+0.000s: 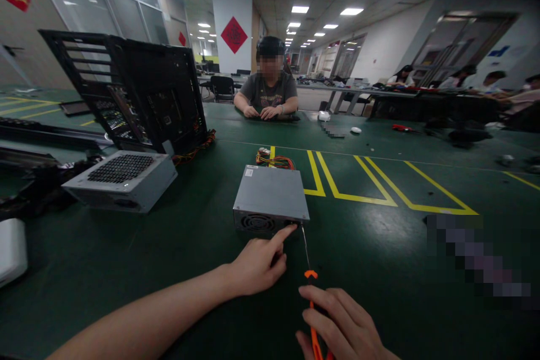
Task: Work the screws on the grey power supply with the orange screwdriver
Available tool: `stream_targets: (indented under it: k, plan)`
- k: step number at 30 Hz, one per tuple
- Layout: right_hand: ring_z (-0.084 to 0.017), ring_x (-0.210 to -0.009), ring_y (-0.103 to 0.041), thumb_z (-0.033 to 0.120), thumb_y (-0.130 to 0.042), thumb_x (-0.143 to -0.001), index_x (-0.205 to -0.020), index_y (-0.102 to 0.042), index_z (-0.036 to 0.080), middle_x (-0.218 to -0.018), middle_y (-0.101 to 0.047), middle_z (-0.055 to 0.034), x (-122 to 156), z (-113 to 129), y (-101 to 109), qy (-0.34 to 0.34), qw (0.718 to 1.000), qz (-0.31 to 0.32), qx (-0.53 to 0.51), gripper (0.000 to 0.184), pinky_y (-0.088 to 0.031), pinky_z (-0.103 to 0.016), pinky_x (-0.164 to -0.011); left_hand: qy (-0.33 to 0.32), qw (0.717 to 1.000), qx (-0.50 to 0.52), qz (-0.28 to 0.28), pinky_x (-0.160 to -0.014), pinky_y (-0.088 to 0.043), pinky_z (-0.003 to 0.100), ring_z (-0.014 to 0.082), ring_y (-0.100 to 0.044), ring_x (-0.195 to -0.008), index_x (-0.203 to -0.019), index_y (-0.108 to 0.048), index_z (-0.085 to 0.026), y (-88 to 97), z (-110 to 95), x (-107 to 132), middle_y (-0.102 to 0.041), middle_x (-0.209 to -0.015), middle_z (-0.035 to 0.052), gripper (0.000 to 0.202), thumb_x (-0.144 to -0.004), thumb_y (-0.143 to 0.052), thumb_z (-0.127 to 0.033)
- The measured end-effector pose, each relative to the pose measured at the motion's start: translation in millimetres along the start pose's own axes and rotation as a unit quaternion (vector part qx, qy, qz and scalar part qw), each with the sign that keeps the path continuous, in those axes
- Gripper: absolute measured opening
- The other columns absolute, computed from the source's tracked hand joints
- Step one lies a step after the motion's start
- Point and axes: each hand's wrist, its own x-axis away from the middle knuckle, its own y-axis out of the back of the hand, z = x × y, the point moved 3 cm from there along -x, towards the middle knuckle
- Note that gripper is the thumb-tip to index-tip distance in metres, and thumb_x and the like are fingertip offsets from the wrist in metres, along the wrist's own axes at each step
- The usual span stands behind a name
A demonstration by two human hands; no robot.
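A grey computer power supply lies on the green table in front of me, with its fan grille facing me. My left hand reaches to it with the index finger stretched out, the tip at the lower right of that face. The other fingers are loosely bent and hold nothing. In my right hand is a screwdriver with an orange and black handle, fingers closed around it. Its thin metal shaft points away from me, and the tip is at the power supply's front right corner, beside my left fingertip.
Coloured cables bunch behind the power supply. To the left are a second power supply and an upright black computer case. A white object sits at the left edge. Across the table sits a person. Yellow tape lines mark the tabletop.
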Motion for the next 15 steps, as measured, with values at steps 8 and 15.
stream_targets:
  k: [8, 15]
  plan:
    - [-0.013, -0.072, -0.058, 0.008, -0.042, -0.078, -0.072, -0.059, 0.019, -0.08, -0.068, -0.0019, -2.4, -1.4, -3.8, 0.016, 1.0, -0.013, 0.004, 0.021, -0.047, -0.027, -0.072, -0.007, 1.0, -0.008, -0.002, -0.052, -0.032, 0.02, 0.0084, -0.048, -0.053, -0.139, -0.014, -0.024, 1.1, -1.2, 0.0, -0.052, -0.066, -0.0069, 0.062, -0.084, -0.041, -0.017]
    - [-0.014, -0.072, -0.055, 0.014, -0.049, -0.077, -0.072, -0.059, 0.02, -0.076, -0.066, -0.0011, -6.0, -4.1, -1.1, -0.022, 0.999, -0.019, -0.034, 0.012, -0.046, -0.028, -0.076, 0.0, 1.0, -0.003, 0.006, -0.053, -0.033, 0.02, 0.0089, -0.049, -0.055, -0.139, -0.013, -0.025, 1.9, -1.6, 0.5, -0.051, -0.066, -0.0069, 0.063, -0.084, -0.042, -0.017]
